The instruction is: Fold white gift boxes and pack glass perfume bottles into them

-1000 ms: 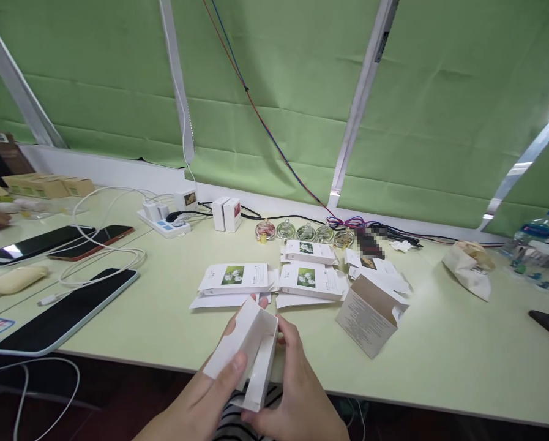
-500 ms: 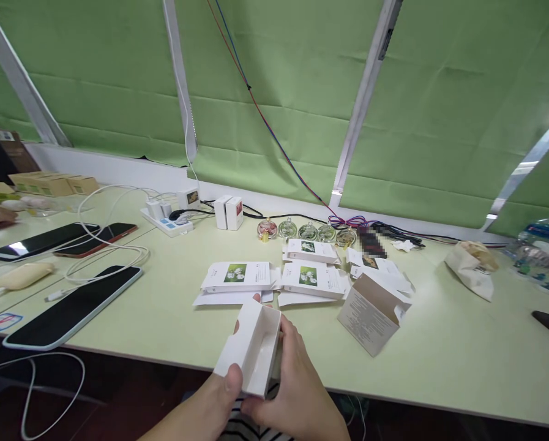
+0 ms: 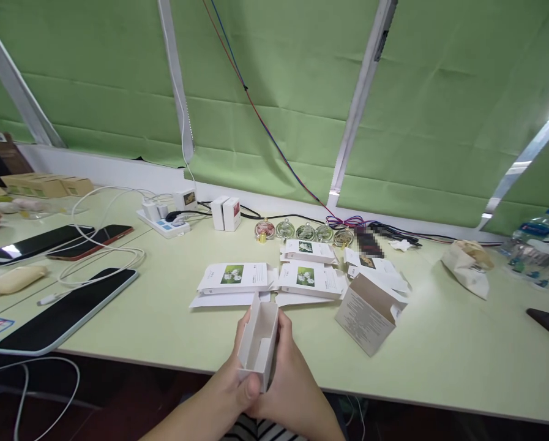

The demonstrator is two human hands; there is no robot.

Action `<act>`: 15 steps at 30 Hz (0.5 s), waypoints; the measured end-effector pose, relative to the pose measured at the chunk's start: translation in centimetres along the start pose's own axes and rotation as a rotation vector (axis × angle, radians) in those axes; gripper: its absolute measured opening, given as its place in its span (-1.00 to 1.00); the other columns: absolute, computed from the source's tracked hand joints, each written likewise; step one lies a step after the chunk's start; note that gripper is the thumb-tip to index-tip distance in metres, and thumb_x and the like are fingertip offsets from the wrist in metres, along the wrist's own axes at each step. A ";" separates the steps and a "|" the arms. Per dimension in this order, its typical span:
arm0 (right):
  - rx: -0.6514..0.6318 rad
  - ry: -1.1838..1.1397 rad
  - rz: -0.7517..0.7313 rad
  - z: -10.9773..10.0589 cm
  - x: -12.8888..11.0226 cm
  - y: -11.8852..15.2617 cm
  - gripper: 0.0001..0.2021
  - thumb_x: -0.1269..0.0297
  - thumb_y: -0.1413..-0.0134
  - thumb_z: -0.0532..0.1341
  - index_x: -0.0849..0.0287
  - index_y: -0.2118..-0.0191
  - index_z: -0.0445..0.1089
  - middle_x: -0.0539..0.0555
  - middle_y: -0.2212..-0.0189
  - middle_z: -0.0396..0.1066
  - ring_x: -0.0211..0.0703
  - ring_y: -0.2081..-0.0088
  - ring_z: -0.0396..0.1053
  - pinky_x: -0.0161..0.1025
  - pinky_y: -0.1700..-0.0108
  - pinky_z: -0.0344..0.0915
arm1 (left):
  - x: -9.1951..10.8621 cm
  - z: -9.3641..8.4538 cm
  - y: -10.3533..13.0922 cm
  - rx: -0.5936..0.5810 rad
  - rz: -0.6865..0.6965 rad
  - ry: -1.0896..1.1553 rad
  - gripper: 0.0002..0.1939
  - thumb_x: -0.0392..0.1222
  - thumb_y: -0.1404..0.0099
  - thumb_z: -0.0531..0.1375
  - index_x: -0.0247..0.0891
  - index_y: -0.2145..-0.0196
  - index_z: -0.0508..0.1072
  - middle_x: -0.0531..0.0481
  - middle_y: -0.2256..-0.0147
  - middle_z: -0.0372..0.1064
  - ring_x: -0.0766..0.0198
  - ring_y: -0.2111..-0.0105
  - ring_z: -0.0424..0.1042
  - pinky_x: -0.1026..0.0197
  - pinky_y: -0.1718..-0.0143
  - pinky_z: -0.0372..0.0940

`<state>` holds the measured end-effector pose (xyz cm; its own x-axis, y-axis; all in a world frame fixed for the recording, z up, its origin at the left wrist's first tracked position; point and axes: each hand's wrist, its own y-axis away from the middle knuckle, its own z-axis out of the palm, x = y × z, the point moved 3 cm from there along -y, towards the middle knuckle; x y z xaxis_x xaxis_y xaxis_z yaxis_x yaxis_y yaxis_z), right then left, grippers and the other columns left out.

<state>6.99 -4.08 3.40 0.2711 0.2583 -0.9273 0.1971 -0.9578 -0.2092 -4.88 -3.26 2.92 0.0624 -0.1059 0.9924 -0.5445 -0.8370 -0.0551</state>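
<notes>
Between my two hands, over the table's front edge, is a small white cardboard box (image 3: 260, 343), its open side facing up and its inside bare. My left hand (image 3: 235, 380) grips the box along its left side, thumb at the near end. Along the right side, my right hand (image 3: 290, 370) holds it with the fingers wrapped round; part of them is hidden. Just beyond lie several flat white cartons with flower pictures, among them a left carton (image 3: 232, 277) and a middle carton (image 3: 308, 278). An opened box with printed text (image 3: 366, 318) stands tilted to the right.
Round bottles (image 3: 305, 231) stand in a row behind the cartons. Small white boxes (image 3: 226, 213) and a power strip (image 3: 164, 225) are at the back left. Phones (image 3: 67, 312) and white cables lie left. A paper bag (image 3: 467, 267) and plastic bottles (image 3: 538, 229) are right.
The box has turned more upright between my hands, and its outer left flap has folded up. My left thumb has shifted down to the near end. The view has moved slightly.
</notes>
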 end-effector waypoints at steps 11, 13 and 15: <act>0.067 -0.054 0.032 -0.4 1.6 0.4 0.00 0.25 0.40 0.43 0.15 -0.20 -0.10 0.22 -0.04 0.24 0.10 -0.02 0.26 -0.10 -0.01 0.25 | -0.4 1.0 -0.1 0.034 -0.026 0.210 0.24 0.42 0.06 0.18 -0.16 -0.29 -0.45 -0.21 -0.26 -0.07 -0.20 -0.21 -0.05 -0.09 -0.20 -0.04; 0.046 -0.046 0.024 -0.5 1.5 0.4 -0.02 0.27 0.38 0.42 0.14 -0.20 -0.09 0.22 -0.05 0.23 0.10 -0.02 0.25 -0.09 -0.02 0.24 | -0.8 1.2 0.1 0.045 -0.034 0.249 0.21 0.37 0.05 0.22 -0.15 -0.30 -0.39 -0.21 -0.23 -0.01 -0.19 -0.19 0.01 -0.08 -0.19 -0.02; 0.023 -0.058 0.018 -0.7 1.4 0.4 -0.04 0.29 0.38 0.42 0.14 -0.20 -0.07 0.21 -0.04 0.23 0.10 -0.02 0.25 -0.07 -0.01 0.24 | -1.4 1.1 0.0 0.050 -0.044 0.257 0.18 0.34 0.06 0.25 -0.12 -0.30 -0.32 -0.19 -0.20 0.08 -0.19 -0.16 0.07 -0.09 -0.16 0.03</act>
<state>8.07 -4.02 2.21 0.2187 0.2340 -0.9473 0.1712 -0.9650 -0.1988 -4.06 -3.68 1.40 -0.1331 0.0662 0.9889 -0.5039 -0.8637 -0.0100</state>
